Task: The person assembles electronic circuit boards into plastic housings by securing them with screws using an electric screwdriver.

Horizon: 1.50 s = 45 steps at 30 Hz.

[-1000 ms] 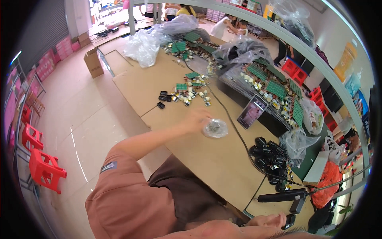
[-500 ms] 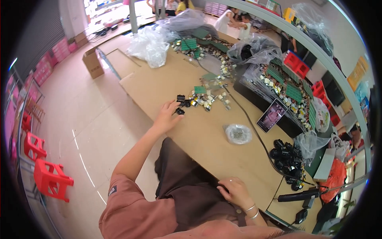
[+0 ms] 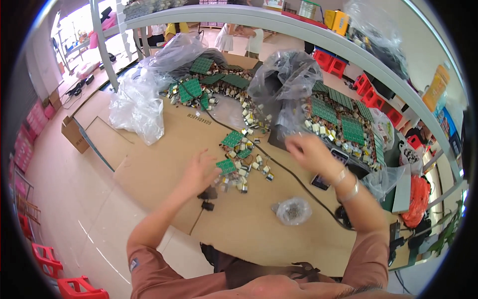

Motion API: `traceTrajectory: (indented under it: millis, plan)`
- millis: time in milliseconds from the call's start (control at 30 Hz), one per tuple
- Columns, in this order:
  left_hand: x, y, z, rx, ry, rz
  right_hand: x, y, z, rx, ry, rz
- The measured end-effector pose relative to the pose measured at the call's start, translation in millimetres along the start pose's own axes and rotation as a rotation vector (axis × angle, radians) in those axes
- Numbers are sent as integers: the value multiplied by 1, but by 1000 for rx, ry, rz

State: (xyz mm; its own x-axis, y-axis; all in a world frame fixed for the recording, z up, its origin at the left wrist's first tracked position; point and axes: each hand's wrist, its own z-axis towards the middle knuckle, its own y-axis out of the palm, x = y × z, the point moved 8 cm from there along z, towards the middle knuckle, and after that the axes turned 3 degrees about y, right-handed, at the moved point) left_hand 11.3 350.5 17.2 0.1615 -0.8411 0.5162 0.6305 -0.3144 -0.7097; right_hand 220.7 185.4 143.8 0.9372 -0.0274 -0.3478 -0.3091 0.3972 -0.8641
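Observation:
My left hand [image 3: 200, 172] hovers over the cardboard-covered table with its fingers apart, beside a loose pile of green circuit boards and small white parts with wires. One green circuit board [image 3: 226, 167] lies right by its thumb. Just below that hand are a few small black parts [image 3: 207, 205], partly blurred. My right hand [image 3: 309, 153] is raised at the right, in front of the phone [image 3: 320, 182], which it and the wrist partly cover. Its fingers look curled but are smeared by motion, so whether they hold anything does not show.
A clear plastic bag of tiny metal pieces [image 3: 294, 212] sits mid-table. A black cable [image 3: 284, 169] crosses the cardboard. Heaps of green boards [image 3: 352, 130] stand at the back right, a crumpled plastic bag [image 3: 138, 107] at the back left. A metal shelf rail [image 3: 239, 14] spans above.
My right hand has risen from the table's near edge to above the phone. My left hand has come off the black parts. The view has shifted, bringing my body squarer to the table.

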Motion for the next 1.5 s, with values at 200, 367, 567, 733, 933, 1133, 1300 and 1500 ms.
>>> traceTrajectory:
  millis: [200, 367, 567, 733, 933, 1133, 1300, 1500]
  plan:
    - [-75, -2, 118, -66, -143, -220, 154, 59, 165, -529, 121, -630]
    - [-99, 37, 157, -135, -353, -357, 221, 99, 238, -278, 302, -359]
    - [-64, 97, 211, -154, -230, -583, 268, 131, 307, -155, 321, -259]
    - [-40, 120, 249, -89, -122, -640, 360, 88, 320, 379, 227, -516]
    - [-27, 124, 251, -191, -65, -682, 449, 66, 350, 309, 159, -399]
    - [24, 148, 321, 80, 194, -609, 466, 61, 366, 278, 179, -333]
    - [-3, 300, 432, -64, 44, -508, 399, 70, 362, 257, 129, -277]
    - [-121, 302, 453, -196, -1045, -627, 395, 49, 314, 255, 178, -256]
